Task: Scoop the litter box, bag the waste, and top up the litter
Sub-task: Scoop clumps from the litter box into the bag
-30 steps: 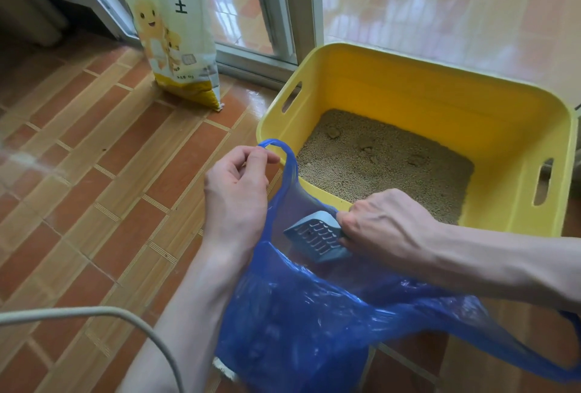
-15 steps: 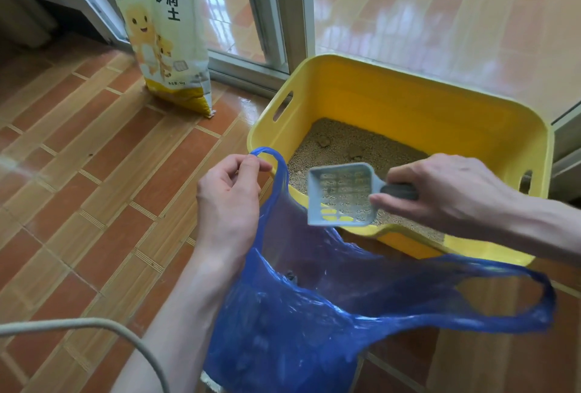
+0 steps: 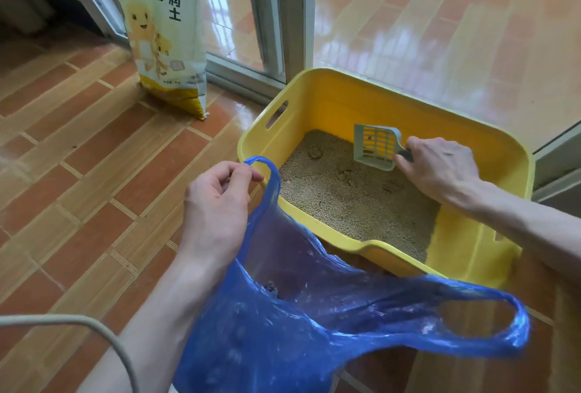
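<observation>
Scoop (image 3: 375, 146), light and stiff, sat pinched by its handle in the right hand (image 3: 440, 169); the left hand (image 3: 217, 201) pinched the flimsy bag's (image 3: 314, 323) loop.

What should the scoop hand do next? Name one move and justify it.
Probably lower the scoop under the clump to its left: the right hand holds it empty above the litter, while the left hand pinches the blue bag open.

Yellow litter box (image 3: 330, 103) on tiled floor, grey slotted scoop (image 3: 375, 146) tilted over clumped litter (image 3: 352, 201); blue bag (image 3: 283, 329) open at near edge.
</observation>
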